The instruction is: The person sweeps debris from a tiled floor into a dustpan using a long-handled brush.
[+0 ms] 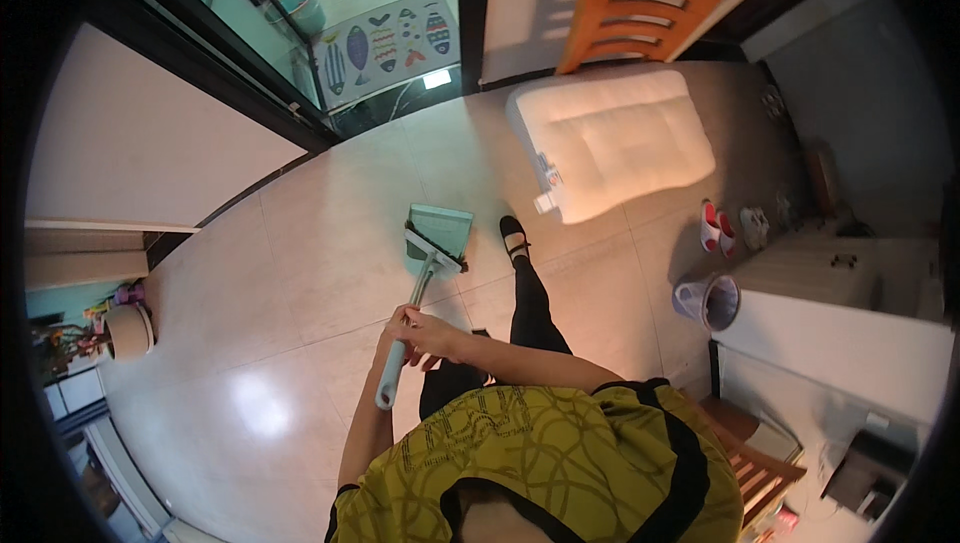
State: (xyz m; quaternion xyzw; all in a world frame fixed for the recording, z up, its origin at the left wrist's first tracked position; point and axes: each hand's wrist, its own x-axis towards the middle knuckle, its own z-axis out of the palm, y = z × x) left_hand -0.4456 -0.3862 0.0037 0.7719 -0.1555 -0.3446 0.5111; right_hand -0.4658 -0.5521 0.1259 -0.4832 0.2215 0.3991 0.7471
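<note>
A broom with a pale blue-green handle (391, 372) slants down in front of me. My right hand (433, 334) closes over its shaft. Partly behind it, my left hand (397, 320) also wraps the shaft, with most of its fingers hidden. The broom head (435, 251), with dark bristles, lies at the mouth of a green dustpan (444, 219) on the tiled floor. I cannot tell whether the bristles touch the pan. Any dustpan handle is hard to make out along the broom shaft.
A white pillow (622, 145) lies on the floor beside an orange wooden chair (637, 6). A lined wastebasket (706, 301) and red-and-white slippers (718, 229) are at right. A fish-patterned mat (390, 44) lies beyond the doorway. A potted plant (129, 333) stands at left.
</note>
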